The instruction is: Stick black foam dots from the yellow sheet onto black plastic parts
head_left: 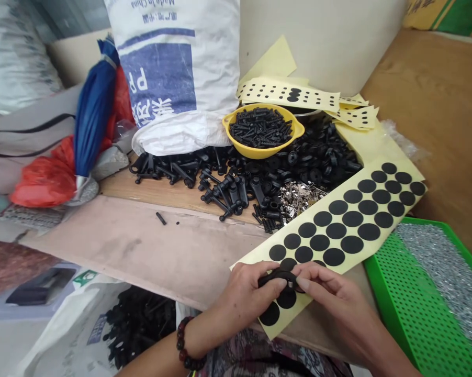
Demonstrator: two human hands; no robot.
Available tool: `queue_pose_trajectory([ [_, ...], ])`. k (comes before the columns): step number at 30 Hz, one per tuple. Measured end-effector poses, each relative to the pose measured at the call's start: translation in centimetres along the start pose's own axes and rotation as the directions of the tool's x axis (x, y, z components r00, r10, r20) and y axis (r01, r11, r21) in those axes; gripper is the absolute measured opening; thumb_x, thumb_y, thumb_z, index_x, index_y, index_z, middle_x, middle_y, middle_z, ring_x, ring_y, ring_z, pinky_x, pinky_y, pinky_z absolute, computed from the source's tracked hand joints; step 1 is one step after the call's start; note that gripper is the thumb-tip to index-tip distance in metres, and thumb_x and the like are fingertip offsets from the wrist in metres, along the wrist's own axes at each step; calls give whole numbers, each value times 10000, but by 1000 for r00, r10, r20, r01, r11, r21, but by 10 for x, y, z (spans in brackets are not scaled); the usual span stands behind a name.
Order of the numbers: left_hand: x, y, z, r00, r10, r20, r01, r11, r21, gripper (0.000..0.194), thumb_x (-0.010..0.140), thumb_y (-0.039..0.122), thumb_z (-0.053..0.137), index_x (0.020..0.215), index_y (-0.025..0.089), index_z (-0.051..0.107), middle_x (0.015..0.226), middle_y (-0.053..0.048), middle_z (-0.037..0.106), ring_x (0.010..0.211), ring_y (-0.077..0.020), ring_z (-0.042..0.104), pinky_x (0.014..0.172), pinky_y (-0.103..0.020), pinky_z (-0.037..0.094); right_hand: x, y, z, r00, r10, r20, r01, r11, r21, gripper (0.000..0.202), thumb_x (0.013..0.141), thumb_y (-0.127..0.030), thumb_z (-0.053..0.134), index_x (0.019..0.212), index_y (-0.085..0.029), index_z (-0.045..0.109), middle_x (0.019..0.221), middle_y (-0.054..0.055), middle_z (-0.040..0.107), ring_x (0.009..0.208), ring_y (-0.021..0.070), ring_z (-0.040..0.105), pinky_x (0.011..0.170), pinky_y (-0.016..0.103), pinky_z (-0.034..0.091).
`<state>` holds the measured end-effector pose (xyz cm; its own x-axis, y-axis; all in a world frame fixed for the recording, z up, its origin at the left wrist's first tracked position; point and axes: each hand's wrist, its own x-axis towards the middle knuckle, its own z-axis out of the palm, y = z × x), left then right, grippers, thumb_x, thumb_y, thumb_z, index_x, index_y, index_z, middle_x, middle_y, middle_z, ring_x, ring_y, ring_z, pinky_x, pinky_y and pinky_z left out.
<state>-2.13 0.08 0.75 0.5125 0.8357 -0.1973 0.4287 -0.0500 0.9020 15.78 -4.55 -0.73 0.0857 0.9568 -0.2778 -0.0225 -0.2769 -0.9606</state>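
Between my hands, just above the near end of a yellow sticker sheet (338, 225), is a round black plastic part (276, 276) with a small shiny metal bit at its middle. My left hand (251, 293) grips the part with thumb and fingers. My right hand (326, 288) pinches at its right side; whether a small piece sits between those fingertips is hidden. Rows of black round stickers cover the sheet beneath. Beyond it lie a heap of small metal clips (301, 199) and several black lever-shaped parts (232, 191).
A yellow bowl (263, 152) of black screw-like pieces stands before a white sack (161, 68). At right is a green perforated tray (408, 293) of small metal pieces. A blue umbrella (94, 110) leans at left. Below the table edge, an open bag (75, 335) holds black parts.
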Motion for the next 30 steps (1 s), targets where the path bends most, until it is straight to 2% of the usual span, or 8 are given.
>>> queue_pose_trajectory([
  [7, -4, 5, -1, 999, 16, -33, -17, 999, -28, 189, 824, 270, 569, 950, 179, 677, 705, 26, 640, 649, -128, 541, 616, -208, 395, -4, 5, -3, 985, 171, -22, -161, 957, 241, 333, 621, -497, 770, 755, -193, 768, 833, 79, 710, 751, 215, 613, 731, 327, 505],
  [10, -8, 8, -2, 998, 42, -42, -43, 999, -21, 176, 848, 259, 544, 947, 177, 664, 744, 17, 634, 685, -133, 544, 633, -210, 396, -5, 4, 0, 989, 151, 3, -144, 939, 312, 296, 660, -467, 757, 750, -185, 766, 871, 89, 713, 785, 220, 620, 762, 338, 509],
  [13, -12, 10, -3, 997, 54, -61, -54, 999, -1, 179, 862, 272, 536, 949, 179, 662, 761, 11, 636, 680, -134, 542, 633, -209, 404, -6, 3, 5, 995, 95, -30, -79, 938, 337, 290, 715, -485, 708, 777, -203, 737, 824, 66, 702, 760, 204, 616, 741, 328, 512],
  [19, -18, 13, -3, 996, 54, -65, -59, 996, -65, 177, 847, 225, 552, 996, 197, 642, 834, 6, 645, 756, -141, 578, 692, -209, 428, -11, -3, 20, 995, -100, 0, 100, 994, -44, 272, 832, -481, 570, 886, -225, 643, 616, -15, 585, 594, 159, 546, 538, 247, 435],
  [22, -20, 14, -3, 1000, -4, 22, 8, 982, -190, 227, 865, 267, 523, 1067, 206, 605, 746, 21, 595, 641, -120, 557, 605, -204, 435, -11, -3, 27, 968, -249, -10, 243, 952, -184, 245, 900, -416, 474, 889, -239, 643, 668, -16, 605, 594, 152, 561, 550, 240, 442],
  [25, -20, 16, -1, 993, -29, 111, 62, 949, -309, 281, 871, 298, 491, 1128, 211, 567, 697, 34, 564, 533, -101, 521, 520, -199, 427, -9, -1, 31, 914, -402, 60, 402, 870, -284, 249, 942, -335, 401, 979, -247, 631, 811, 5, 659, 702, 163, 624, 617, 231, 487],
  [27, -21, 16, -3, 998, -25, 58, 40, 957, -286, 271, 848, 274, 501, 1095, 195, 581, 697, 27, 571, 565, -109, 531, 536, -199, 430, -8, 1, 32, 872, -473, 125, 487, 819, -302, 245, 952, -286, 380, 1095, -255, 577, 945, 23, 673, 820, 169, 646, 693, 234, 511],
  [30, -31, 12, -22, 994, -24, -104, 19, 999, -47, 275, 795, 235, 520, 1056, 189, 595, 762, 10, 627, 680, -138, 577, 612, -211, 442, -12, 4, 29, 848, -496, 185, 529, 777, -342, 273, 939, -242, 422, 1207, -252, 473, 964, 31, 654, 840, 163, 638, 733, 251, 523],
])
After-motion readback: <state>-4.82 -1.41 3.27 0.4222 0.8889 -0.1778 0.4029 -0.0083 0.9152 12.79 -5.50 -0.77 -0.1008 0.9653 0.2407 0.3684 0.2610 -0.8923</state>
